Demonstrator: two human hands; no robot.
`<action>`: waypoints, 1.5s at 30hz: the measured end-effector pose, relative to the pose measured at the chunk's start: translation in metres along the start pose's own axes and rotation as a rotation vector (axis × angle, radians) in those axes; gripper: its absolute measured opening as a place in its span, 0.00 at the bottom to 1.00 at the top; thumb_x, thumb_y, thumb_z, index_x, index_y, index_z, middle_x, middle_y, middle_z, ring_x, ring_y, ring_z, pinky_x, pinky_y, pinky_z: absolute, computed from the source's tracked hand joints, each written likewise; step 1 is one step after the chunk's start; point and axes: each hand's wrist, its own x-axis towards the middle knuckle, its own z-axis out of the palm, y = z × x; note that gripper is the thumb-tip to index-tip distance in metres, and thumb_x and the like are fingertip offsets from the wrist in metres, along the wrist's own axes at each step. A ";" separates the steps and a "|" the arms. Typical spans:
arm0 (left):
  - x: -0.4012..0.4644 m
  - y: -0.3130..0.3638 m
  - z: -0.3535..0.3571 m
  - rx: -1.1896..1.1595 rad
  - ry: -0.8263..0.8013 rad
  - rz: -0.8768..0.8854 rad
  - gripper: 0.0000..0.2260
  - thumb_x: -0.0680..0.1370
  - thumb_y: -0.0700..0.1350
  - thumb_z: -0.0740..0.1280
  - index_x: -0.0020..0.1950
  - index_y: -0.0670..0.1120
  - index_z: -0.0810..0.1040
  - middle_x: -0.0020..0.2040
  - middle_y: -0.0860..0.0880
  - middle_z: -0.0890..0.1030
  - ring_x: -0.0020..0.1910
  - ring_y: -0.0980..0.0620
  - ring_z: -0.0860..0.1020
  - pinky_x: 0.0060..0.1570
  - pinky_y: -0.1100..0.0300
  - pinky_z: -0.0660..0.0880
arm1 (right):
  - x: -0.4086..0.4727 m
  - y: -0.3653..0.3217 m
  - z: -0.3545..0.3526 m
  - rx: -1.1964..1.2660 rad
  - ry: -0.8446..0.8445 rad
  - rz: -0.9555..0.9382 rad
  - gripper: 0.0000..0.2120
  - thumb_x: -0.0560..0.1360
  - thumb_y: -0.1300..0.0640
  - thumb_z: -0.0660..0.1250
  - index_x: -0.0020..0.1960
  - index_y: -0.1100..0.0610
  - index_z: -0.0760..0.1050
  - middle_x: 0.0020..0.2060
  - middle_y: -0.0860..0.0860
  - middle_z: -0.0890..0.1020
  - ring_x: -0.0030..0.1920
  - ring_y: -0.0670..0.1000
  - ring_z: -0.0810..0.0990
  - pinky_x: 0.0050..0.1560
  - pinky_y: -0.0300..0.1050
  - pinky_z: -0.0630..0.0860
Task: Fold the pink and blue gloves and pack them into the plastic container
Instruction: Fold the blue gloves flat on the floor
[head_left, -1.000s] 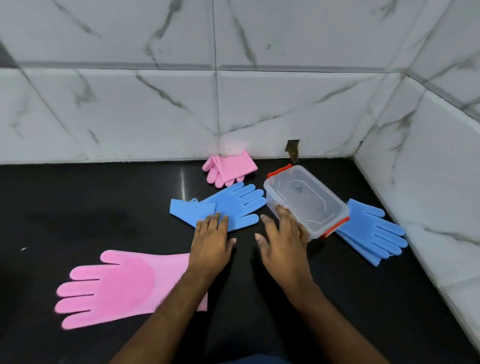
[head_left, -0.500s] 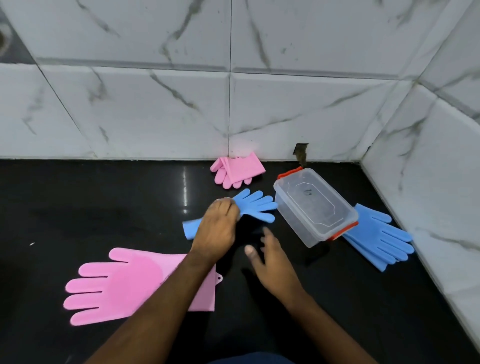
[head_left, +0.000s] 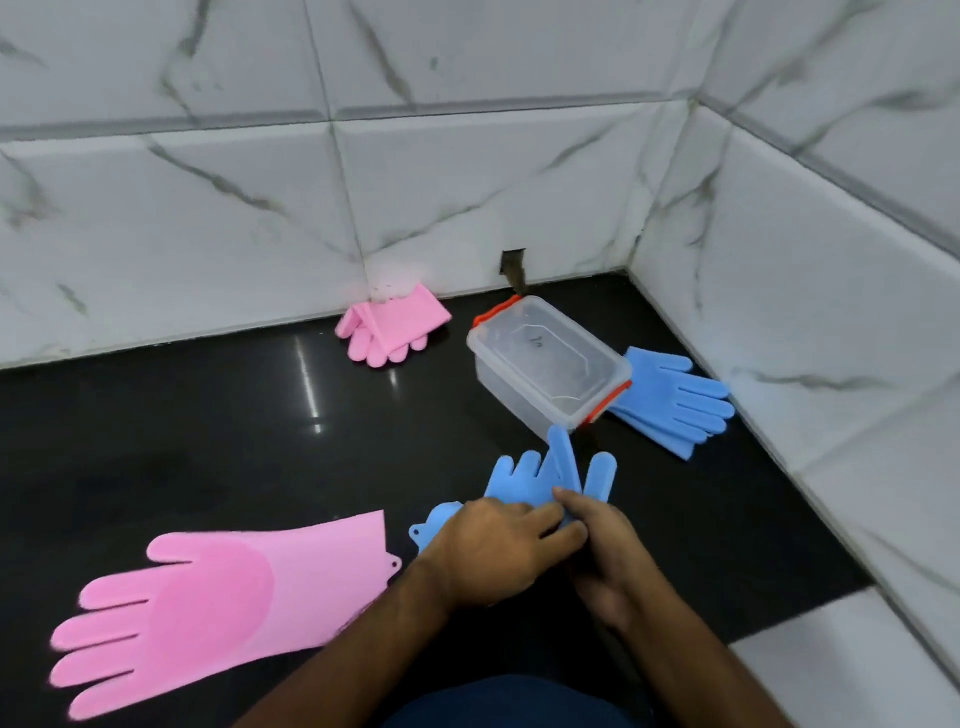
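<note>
My left hand (head_left: 493, 545) and my right hand (head_left: 608, 556) both grip a blue glove (head_left: 540, 475) near the front of the black counter; its fingers stick up past my knuckles and its cuff (head_left: 434, 522) shows at the left. A flat pink glove (head_left: 218, 592) lies palm up at front left. A folded pink glove (head_left: 395, 330) rests against the back wall. The clear plastic container (head_left: 545, 364) with orange clips stands closed behind my hands. A second blue glove (head_left: 675, 400) lies to its right, partly under it.
The black counter (head_left: 208, 426) is bounded by marble-tiled walls at the back and right (head_left: 805, 312). A small dark hole (head_left: 513, 262) sits in the back wall just behind the container. A white ledge (head_left: 852, 670) borders the counter at the front right.
The blue glove has been pulled from the middle of the counter toward me. My right hand, open beside it before, now grips it together with my left. The view shifted left.
</note>
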 end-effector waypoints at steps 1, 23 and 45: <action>0.007 0.005 0.004 -0.012 0.010 0.041 0.14 0.76 0.44 0.70 0.60 0.49 0.73 0.44 0.51 0.77 0.33 0.51 0.78 0.23 0.56 0.74 | -0.004 0.000 -0.010 0.018 0.059 -0.039 0.16 0.81 0.54 0.64 0.62 0.64 0.79 0.50 0.63 0.87 0.51 0.61 0.87 0.56 0.58 0.82; 0.095 0.063 0.075 -0.217 -0.290 -0.108 0.22 0.85 0.56 0.55 0.79 0.52 0.66 0.64 0.52 0.81 0.61 0.51 0.80 0.51 0.49 0.79 | 0.005 -0.008 -0.162 -1.147 1.007 -0.592 0.31 0.75 0.53 0.73 0.76 0.51 0.66 0.78 0.58 0.60 0.77 0.61 0.61 0.70 0.64 0.65; 0.142 0.029 0.070 -0.219 -0.153 -0.474 0.28 0.82 0.55 0.62 0.81 0.52 0.59 0.73 0.52 0.72 0.68 0.53 0.72 0.66 0.53 0.71 | 0.117 -0.121 -0.149 -1.500 0.638 -0.916 0.06 0.82 0.58 0.61 0.51 0.56 0.76 0.51 0.54 0.80 0.56 0.58 0.77 0.51 0.52 0.71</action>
